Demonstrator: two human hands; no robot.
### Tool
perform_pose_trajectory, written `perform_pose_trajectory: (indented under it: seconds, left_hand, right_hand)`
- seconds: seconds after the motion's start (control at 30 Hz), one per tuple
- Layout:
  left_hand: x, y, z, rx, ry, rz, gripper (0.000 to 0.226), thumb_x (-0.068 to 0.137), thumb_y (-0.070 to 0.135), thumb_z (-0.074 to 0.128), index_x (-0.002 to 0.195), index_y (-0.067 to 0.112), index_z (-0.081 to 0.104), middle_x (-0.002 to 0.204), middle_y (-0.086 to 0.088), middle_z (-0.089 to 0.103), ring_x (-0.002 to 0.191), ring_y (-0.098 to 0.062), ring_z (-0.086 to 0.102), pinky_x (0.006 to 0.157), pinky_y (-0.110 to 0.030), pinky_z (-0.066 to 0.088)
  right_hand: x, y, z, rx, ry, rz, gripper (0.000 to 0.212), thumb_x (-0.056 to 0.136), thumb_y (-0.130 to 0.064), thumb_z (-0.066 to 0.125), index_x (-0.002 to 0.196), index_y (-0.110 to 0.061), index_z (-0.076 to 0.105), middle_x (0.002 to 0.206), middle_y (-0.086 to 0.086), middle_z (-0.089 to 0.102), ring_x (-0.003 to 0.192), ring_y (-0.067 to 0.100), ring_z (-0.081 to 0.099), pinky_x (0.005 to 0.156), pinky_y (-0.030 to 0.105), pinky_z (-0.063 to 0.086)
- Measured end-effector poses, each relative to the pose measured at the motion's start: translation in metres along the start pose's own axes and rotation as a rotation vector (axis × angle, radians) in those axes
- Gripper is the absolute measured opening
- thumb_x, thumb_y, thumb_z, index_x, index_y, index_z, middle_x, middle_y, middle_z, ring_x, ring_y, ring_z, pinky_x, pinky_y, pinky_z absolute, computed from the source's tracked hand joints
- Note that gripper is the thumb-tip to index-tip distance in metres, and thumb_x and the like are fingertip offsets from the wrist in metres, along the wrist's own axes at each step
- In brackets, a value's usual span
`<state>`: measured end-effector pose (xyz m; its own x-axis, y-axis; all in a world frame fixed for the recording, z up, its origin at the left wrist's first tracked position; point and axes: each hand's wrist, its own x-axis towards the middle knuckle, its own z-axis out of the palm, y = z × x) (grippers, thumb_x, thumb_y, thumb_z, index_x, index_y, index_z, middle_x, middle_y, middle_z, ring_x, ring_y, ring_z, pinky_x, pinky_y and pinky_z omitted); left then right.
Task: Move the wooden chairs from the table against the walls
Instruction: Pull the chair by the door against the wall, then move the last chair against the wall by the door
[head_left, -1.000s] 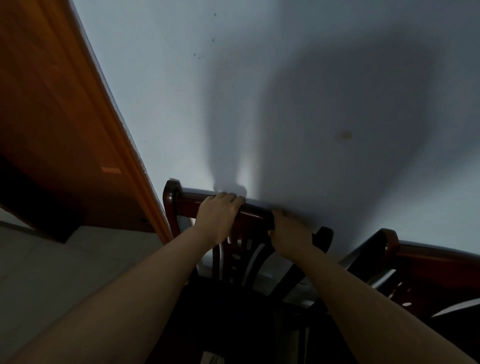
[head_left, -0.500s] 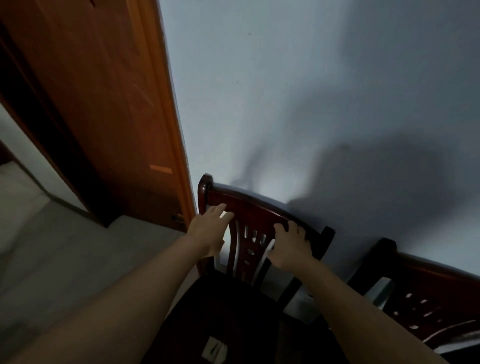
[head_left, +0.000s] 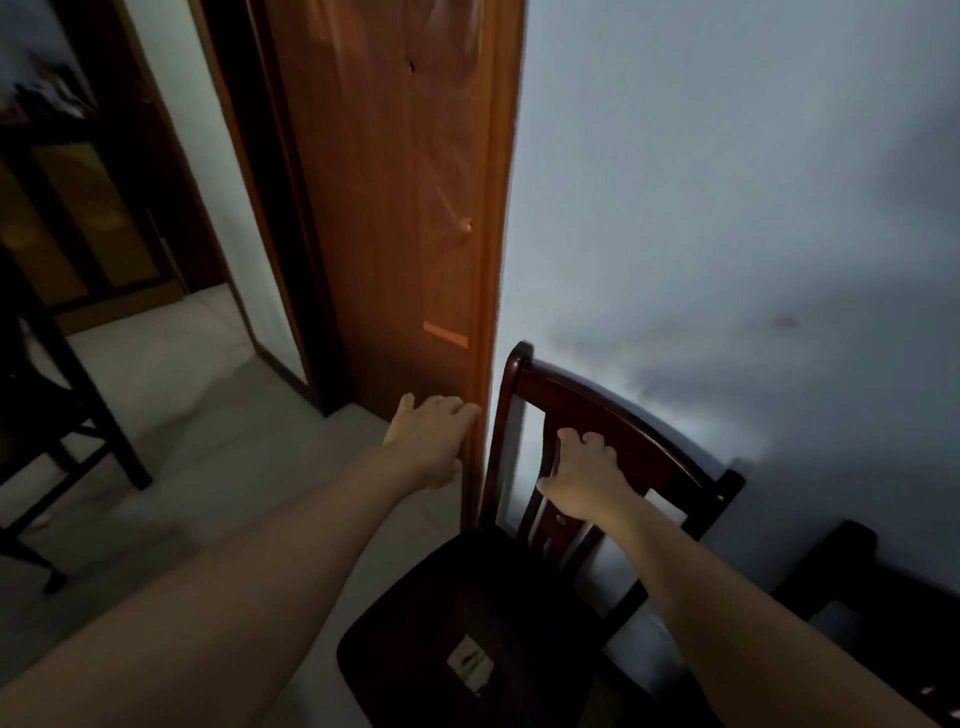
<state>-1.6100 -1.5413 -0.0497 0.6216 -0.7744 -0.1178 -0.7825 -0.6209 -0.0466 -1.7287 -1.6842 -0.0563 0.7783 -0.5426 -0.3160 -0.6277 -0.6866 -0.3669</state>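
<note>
While I look down through the head camera, I see a dark wooden chair (head_left: 519, 597) standing with its back against the pale blue wall (head_left: 727, 208). Its dark seat faces me, and a small pale tag (head_left: 470, 664) sits on the seat. The left post of the chair back is just beside the orange-brown door frame (head_left: 483, 260).

My right hand (head_left: 584, 475) is on the chair back. The fingers (head_left: 582, 439) curl over the slats just under the curved top rail, and the thumb sticks out to the left. I cannot tell how hard it holds.

My left hand (head_left: 428, 439) is not on the chair. It is out flat with the fingers loose and a little spread, in front of the low part of the door frame. I cannot tell if it touches the wood. The two hands are apart, with the left chair post between them.

At the far right, part of a second dark chair (head_left: 883, 597) stands by the same wall, near the first one. At the far left, I see dark legs of some other furniture (head_left: 62, 426) on the pale tiled floor (head_left: 208, 441). It is too dim to tell what it is.
</note>
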Motion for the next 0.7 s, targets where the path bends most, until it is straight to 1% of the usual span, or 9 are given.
perform_pose_trajectory:
  seconds: [0.17,0.3,0.4,0.5,0.57,0.7]
  left_hand:
    - [-0.031,-0.043,0.004,-0.05,-0.016,-0.102,0.067,0.088,0.027,0.059,0.146,0.021,0.026,0.15,-0.003,0.035,0.139,-0.023,0.033,0.113,-0.048,0.023]
    - [-0.054,-0.087,0.01,-0.025,-0.028,-0.166,0.066,0.088,0.032,0.058,0.146,0.019,0.028,0.145,-0.005,0.041,0.131,-0.026,0.042,0.106,-0.043,0.035]
    - [-0.072,-0.13,0.02,-0.098,-0.038,-0.242,0.068,0.088,0.029,0.058,0.148,0.02,0.026,0.147,-0.006,0.039,0.133,-0.026,0.04,0.109,-0.043,0.032]
    - [-0.091,-0.181,0.03,-0.166,-0.065,-0.326,0.068,0.088,0.027,0.059,0.147,0.018,0.026,0.15,-0.008,0.035,0.135,-0.027,0.037,0.111,-0.045,0.028]
    - [-0.104,-0.218,0.037,-0.199,-0.075,-0.367,0.07,0.088,0.028,0.06,0.147,0.019,0.025,0.152,-0.008,0.033,0.137,-0.027,0.035,0.112,-0.045,0.027]
    - [-0.134,-0.289,0.049,-0.251,-0.094,-0.446,0.071,0.089,0.027,0.06,0.148,0.022,0.023,0.153,-0.005,0.031,0.139,-0.025,0.033,0.112,-0.043,0.029]
  right_hand:
    - [-0.005,-0.041,0.018,-0.013,-0.042,-0.069,0.069,0.091,-0.027,0.058,0.148,-0.015,0.021,0.152,0.017,0.021,0.139,0.036,0.024,0.111,0.044,0.033]
    - [-0.002,-0.085,0.034,-0.067,-0.074,-0.122,0.069,0.091,-0.029,0.058,0.147,-0.013,0.022,0.15,0.019,0.024,0.139,0.038,0.025,0.11,0.045,0.033]
    - [0.005,-0.13,0.051,-0.118,-0.093,-0.165,0.074,0.091,-0.033,0.059,0.15,-0.015,0.018,0.15,0.019,0.023,0.139,0.037,0.026,0.111,0.044,0.033]
    - [0.011,-0.183,0.073,-0.157,-0.126,-0.208,0.074,0.089,-0.036,0.06,0.148,-0.015,0.02,0.152,0.02,0.02,0.139,0.038,0.025,0.113,0.045,0.032]
    - [0.015,-0.219,0.09,-0.177,-0.157,-0.232,0.075,0.089,-0.036,0.059,0.149,-0.015,0.019,0.153,0.019,0.018,0.141,0.038,0.022,0.114,0.046,0.031]
    - [0.02,-0.289,0.12,-0.224,-0.195,-0.298,0.075,0.091,-0.036,0.056,0.151,-0.014,0.017,0.153,0.019,0.018,0.141,0.037,0.021,0.115,0.042,0.025]
